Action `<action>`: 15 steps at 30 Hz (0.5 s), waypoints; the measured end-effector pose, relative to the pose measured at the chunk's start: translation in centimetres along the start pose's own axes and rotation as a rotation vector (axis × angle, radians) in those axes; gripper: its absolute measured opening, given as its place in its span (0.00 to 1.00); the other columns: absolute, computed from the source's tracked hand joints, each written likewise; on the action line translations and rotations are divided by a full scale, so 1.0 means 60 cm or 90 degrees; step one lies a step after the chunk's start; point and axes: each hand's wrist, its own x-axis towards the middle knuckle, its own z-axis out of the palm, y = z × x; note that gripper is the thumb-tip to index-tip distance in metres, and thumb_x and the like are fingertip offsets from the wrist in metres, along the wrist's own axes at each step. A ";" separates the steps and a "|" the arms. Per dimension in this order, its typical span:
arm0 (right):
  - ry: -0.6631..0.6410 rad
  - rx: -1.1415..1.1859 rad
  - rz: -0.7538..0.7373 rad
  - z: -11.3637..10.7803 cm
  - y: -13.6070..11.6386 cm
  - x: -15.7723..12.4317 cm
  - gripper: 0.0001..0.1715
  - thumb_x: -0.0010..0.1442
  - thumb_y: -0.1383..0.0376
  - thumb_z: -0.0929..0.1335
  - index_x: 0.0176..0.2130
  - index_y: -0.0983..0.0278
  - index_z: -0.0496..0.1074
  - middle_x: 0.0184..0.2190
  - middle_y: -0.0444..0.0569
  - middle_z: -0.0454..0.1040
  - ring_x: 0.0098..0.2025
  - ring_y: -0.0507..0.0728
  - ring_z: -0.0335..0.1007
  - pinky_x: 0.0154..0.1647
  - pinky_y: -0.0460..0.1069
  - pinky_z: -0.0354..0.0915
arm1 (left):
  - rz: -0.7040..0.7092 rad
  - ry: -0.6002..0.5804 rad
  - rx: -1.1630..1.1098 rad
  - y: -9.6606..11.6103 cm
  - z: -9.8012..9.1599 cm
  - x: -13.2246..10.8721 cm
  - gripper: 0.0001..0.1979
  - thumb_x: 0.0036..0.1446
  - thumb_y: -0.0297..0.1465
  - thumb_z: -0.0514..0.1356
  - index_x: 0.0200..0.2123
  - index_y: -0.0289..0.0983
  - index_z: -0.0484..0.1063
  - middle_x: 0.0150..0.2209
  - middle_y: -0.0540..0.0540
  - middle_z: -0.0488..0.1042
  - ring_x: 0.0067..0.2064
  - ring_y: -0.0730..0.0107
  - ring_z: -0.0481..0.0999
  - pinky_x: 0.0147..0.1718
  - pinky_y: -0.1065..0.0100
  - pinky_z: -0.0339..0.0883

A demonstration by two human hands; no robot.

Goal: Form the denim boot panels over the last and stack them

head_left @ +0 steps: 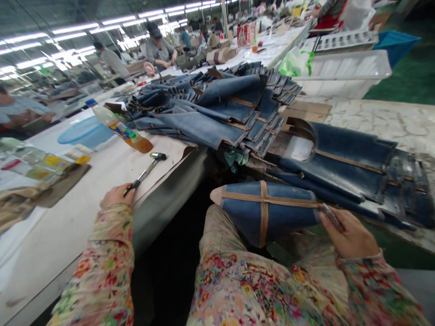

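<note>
My left hand (116,195) rests on the white table (64,226), its fingers closed round the dark grip of a small metal hammer (147,171) whose head points away from me. My right hand (348,233) grips the back end of a blue denim shoe upper on a last (268,210), crossed by tan straps. The shoe lies over my knee with its pointed toe aimed left. Both my sleeves are flowered cloth.
A heap of flat blue denim pieces (217,104) covers the bench beyond. More denim pieces (353,167) lie at right. A bottle of amber drink (118,129) lies near a blue basin (83,131). White trays (343,72) stand behind. Other people work at far tables.
</note>
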 end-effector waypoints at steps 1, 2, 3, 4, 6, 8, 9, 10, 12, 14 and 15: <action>-0.007 0.000 0.020 -0.001 0.002 0.000 0.26 0.58 0.49 0.57 0.45 0.61 0.68 0.39 0.51 0.70 0.41 0.57 0.68 0.42 0.49 0.63 | -0.032 0.019 0.005 -0.010 0.006 -0.001 0.20 0.54 0.37 0.52 0.50 0.37 0.65 0.48 0.41 0.66 0.47 0.55 0.63 0.45 0.54 0.59; -0.014 0.001 0.042 -0.001 0.002 -0.001 0.25 0.58 0.49 0.57 0.45 0.60 0.69 0.39 0.51 0.71 0.41 0.57 0.69 0.42 0.49 0.63 | -0.068 0.049 0.003 -0.019 0.011 -0.004 0.19 0.53 0.37 0.53 0.49 0.39 0.66 0.48 0.43 0.66 0.48 0.54 0.63 0.46 0.51 0.58; -0.023 0.003 0.066 -0.002 0.001 -0.001 0.25 0.57 0.48 0.57 0.44 0.59 0.69 0.39 0.51 0.71 0.40 0.58 0.69 0.42 0.49 0.63 | -0.088 0.092 -0.011 -0.025 0.017 -0.010 0.18 0.52 0.37 0.54 0.47 0.41 0.67 0.47 0.45 0.66 0.48 0.55 0.63 0.46 0.50 0.58; -0.034 0.007 0.093 -0.002 -0.002 0.000 0.25 0.57 0.48 0.58 0.43 0.59 0.70 0.38 0.51 0.71 0.40 0.58 0.69 0.41 0.49 0.64 | -0.082 0.144 -0.040 -0.026 0.023 -0.019 0.17 0.51 0.36 0.55 0.45 0.41 0.68 0.45 0.46 0.67 0.47 0.56 0.64 0.46 0.51 0.59; -0.065 0.016 0.164 -0.003 -0.009 0.006 0.25 0.55 0.47 0.58 0.41 0.59 0.71 0.36 0.51 0.72 0.35 0.58 0.70 0.37 0.51 0.64 | -0.004 0.220 -0.140 -0.007 0.039 -0.048 0.15 0.50 0.36 0.55 0.42 0.41 0.69 0.39 0.48 0.69 0.43 0.62 0.67 0.45 0.57 0.62; -0.098 0.008 0.247 -0.003 -0.015 0.017 0.27 0.54 0.45 0.58 0.40 0.60 0.71 0.31 0.51 0.72 0.29 0.58 0.69 0.32 0.52 0.64 | 0.105 0.203 -0.257 0.041 0.058 -0.089 0.15 0.52 0.37 0.53 0.41 0.38 0.69 0.36 0.47 0.69 0.38 0.67 0.69 0.39 0.66 0.65; -0.109 0.000 0.284 -0.002 -0.016 0.024 0.27 0.54 0.45 0.58 0.39 0.60 0.72 0.28 0.51 0.72 0.27 0.59 0.68 0.30 0.52 0.63 | 0.153 0.150 -0.312 0.074 0.068 -0.111 0.16 0.52 0.38 0.52 0.41 0.37 0.69 0.36 0.46 0.70 0.36 0.68 0.69 0.35 0.68 0.65; -0.115 -0.007 0.307 0.000 -0.016 0.031 0.28 0.54 0.44 0.58 0.38 0.61 0.72 0.26 0.51 0.71 0.27 0.59 0.68 0.30 0.53 0.63 | 0.208 0.089 -0.346 0.110 0.078 -0.132 0.17 0.52 0.39 0.51 0.39 0.36 0.70 0.36 0.46 0.70 0.35 0.69 0.70 0.32 0.70 0.65; -0.127 0.005 0.321 0.004 -0.013 0.043 0.30 0.51 0.43 0.59 0.37 0.63 0.73 0.25 0.52 0.71 0.29 0.61 0.68 0.30 0.53 0.62 | 0.288 0.010 -0.391 0.185 0.097 -0.168 0.17 0.54 0.40 0.50 0.37 0.36 0.71 0.35 0.45 0.70 0.35 0.69 0.70 0.31 0.70 0.65; -0.142 0.035 0.326 0.010 -0.009 0.049 0.32 0.48 0.42 0.61 0.37 0.64 0.73 0.25 0.51 0.71 0.30 0.61 0.69 0.30 0.53 0.62 | 0.347 -0.048 -0.423 0.248 0.114 -0.191 0.16 0.55 0.40 0.50 0.35 0.36 0.72 0.35 0.45 0.70 0.36 0.69 0.70 0.34 0.69 0.65; -0.144 0.045 0.322 0.012 -0.007 0.049 0.32 0.47 0.42 0.62 0.37 0.64 0.73 0.25 0.50 0.71 0.30 0.61 0.69 0.30 0.53 0.63 | 0.365 -0.058 -0.430 0.273 0.121 -0.196 0.16 0.54 0.40 0.50 0.33 0.36 0.72 0.35 0.44 0.70 0.37 0.68 0.70 0.36 0.68 0.65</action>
